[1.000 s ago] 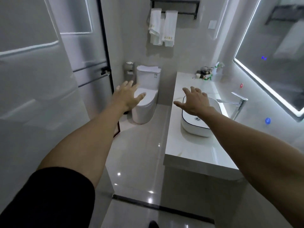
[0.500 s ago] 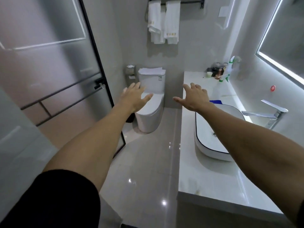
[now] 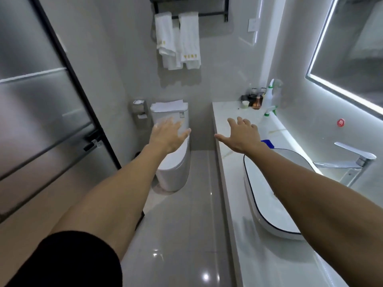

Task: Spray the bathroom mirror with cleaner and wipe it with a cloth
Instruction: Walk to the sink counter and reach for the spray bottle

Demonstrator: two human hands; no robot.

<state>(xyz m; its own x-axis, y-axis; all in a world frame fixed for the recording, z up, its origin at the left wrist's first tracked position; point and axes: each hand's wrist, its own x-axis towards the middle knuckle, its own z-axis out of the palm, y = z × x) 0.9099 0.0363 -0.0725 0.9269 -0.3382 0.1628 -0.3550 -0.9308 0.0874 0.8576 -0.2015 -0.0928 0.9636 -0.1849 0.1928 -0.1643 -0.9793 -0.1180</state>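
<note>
The lit-edged mirror (image 3: 352,52) hangs on the right wall above the counter. A white spray bottle (image 3: 269,98) with a green trigger stands at the far end of the white counter (image 3: 232,162). A blue cloth (image 3: 267,143) lies on the counter just behind the basin, partly hidden by my right wrist. My right hand (image 3: 241,134) is stretched out over the counter, fingers spread, holding nothing, short of the bottle. My left hand (image 3: 169,135) reaches forward over the floor in front of the toilet, also open and empty.
An oval white basin (image 3: 267,206) with a dark rim sits on the counter under my right forearm, a chrome tap (image 3: 352,160) beside it. A toilet (image 3: 172,154) stands ahead, towels (image 3: 178,40) above it. A frosted glass door (image 3: 41,100) lines the left. Small toiletries (image 3: 253,100) crowd the counter's far corner.
The view has moved forward into the bathroom and along the counter. Both open hands stay extended; the right one now hovers over the counter, closer to the spray bottle and blue cloth.
</note>
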